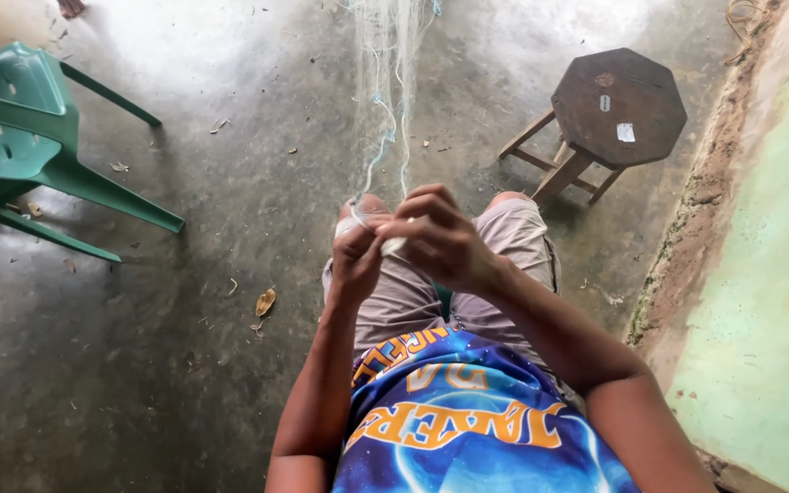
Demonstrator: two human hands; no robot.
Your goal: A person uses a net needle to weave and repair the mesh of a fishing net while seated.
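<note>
Fine translucent net [385, 82], glossy green plastic chair [20, 137], matt wooden stool [618, 105], rough concrete floor [230, 183]

head view, steeply down, close

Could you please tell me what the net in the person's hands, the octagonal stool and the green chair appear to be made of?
Net: probably thin synthetic line, pale and see-through, with light blue strands. Stool: dark, worn wood with a matt top and paler wooden legs. Chair: moulded plastic, judging by its smooth, even green surface with slots.

open floor [230, 164] ahead, green chair [20, 137] left, wooden stool [618, 105] right
</note>
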